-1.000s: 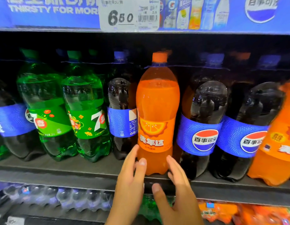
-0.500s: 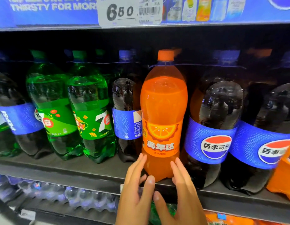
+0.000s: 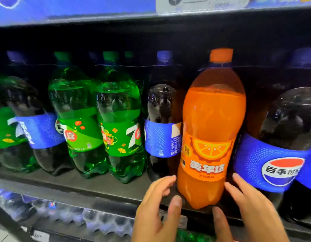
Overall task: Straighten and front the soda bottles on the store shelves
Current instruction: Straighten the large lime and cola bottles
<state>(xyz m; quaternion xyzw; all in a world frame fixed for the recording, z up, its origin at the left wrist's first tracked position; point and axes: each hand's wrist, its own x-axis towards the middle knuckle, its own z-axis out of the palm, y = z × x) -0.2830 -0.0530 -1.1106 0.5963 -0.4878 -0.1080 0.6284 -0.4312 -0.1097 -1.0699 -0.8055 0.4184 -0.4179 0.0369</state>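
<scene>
An orange soda bottle (image 3: 212,123) with an orange cap stands upright at the front of the dark shelf (image 3: 102,186), its orange-slice label facing me. My left hand (image 3: 156,212) sits just left of its base, fingers loosely curved and fingertips at the bottle's side. My right hand (image 3: 254,213) holds the base from the right, thumb in front and fingers reaching behind. To the left stand a cola bottle (image 3: 162,130) with its label turned sideways and two green 7-Up bottles (image 3: 119,123). A Pepsi bottle (image 3: 282,154) leans at the right.
Another Pepsi bottle (image 3: 37,130) leans at the far left beside a green bottle (image 3: 3,130). More bottles stand in the dark behind the front row. A blue price rail (image 3: 72,9) runs overhead. Packs of water bottles (image 3: 67,217) fill the shelf below.
The view has swung left and closer, so the orange bottle now sits right of centre. My hands have spread apart at its base, the right thumb now in front of it.
</scene>
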